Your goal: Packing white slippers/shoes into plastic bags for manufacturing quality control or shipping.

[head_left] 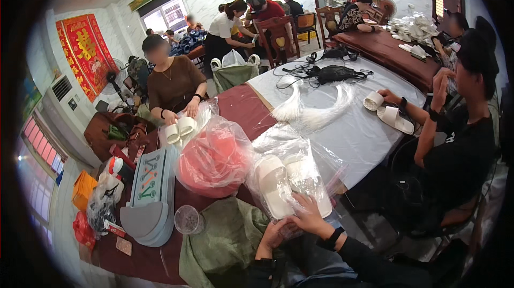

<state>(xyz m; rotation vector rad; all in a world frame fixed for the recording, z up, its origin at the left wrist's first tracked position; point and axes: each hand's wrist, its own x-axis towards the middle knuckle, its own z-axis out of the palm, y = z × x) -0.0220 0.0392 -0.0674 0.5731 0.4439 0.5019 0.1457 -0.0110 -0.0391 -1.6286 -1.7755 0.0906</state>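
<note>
A pair of white slippers (276,189) lies side by side inside a clear plastic bag (336,167) at the table's near edge. With my left hand (274,234) closed on the near end of the bag, the toes or heels of the slippers point away from me. My right hand (310,216) is bent over the bag beside it, its fingers gripping the film near the right slipper. A dark band circles my right wrist. Just left of the bag sits a big clear bag of pink-red material (214,157). Green cloth (225,237) drapes over the table edge by my left forearm.
A grey-and-teal plastic case (151,197) and a clear cup (188,219) stand to the left. White fibre bundles (310,108) and black straps (334,73) lie ahead. Across the table a person handles cream slippers (179,129); another at right holds white slippers (395,118).
</note>
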